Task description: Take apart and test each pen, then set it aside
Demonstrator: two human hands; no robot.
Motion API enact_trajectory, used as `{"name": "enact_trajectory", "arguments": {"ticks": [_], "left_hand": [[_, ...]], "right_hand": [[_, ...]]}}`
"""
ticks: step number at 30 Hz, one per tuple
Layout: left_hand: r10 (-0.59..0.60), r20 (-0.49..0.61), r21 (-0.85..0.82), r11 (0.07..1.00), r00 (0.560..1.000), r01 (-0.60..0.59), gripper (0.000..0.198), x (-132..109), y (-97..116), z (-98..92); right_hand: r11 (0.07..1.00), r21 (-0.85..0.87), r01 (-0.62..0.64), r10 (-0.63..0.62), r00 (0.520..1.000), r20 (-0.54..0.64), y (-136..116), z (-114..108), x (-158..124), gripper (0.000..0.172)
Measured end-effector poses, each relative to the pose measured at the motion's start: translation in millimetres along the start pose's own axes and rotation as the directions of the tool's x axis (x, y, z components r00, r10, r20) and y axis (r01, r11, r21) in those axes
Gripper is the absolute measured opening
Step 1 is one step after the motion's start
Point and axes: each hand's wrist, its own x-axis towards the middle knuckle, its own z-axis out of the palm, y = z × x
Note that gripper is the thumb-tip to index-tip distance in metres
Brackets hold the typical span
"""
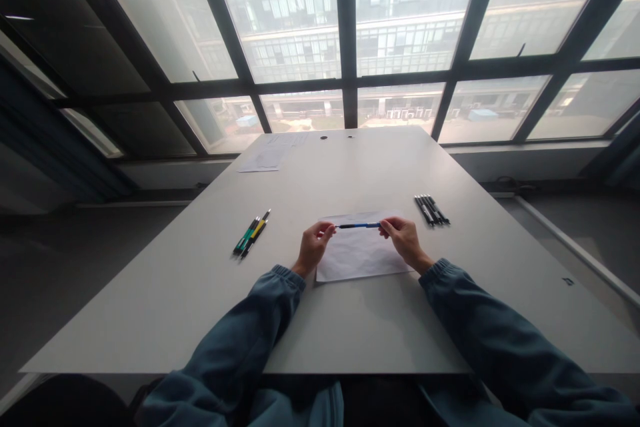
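A blue and black pen [360, 225] lies level between my two hands, above a white sheet of paper [363, 260]. My left hand [316, 241] pinches its dark end with thumb and fingers. At the blue end, my right hand [401, 239] has its fingertips closed on the pen. To the left, several pens in green, yellow and black [251, 235] lie side by side on the white table [200, 293]. A row of several black pens [432, 211] sits to the right of the paper.
Printed sheets [267, 153] lie at the table's far left. Near the far edge are a small dark round thing [323, 138] and another tiny one [351, 137]. A small dark mark [567, 281] shows at the right. Large windows [400, 13] stand behind the table.
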Motion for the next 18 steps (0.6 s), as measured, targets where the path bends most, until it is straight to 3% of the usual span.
{"name": "enact_trajectory", "arguments": {"ticks": [9,18], "left_hand": [[-0.111,-0.012,-0.185,0.977,0.994,0.107,0.033,1.2,5.5,2.5],[-0.292,-0.004,-0.517,0.819,0.957,0.247,0.038,4.5,5.8,0.5]], "right_hand": [[1.0,0.009,-0.008,0.009,0.999,-0.046,1.6,-0.6,1.2,0.036],[0.999,0.033,-0.026,0.029,0.995,-0.096,8.5,-4.2,4.7,0.034]]}}
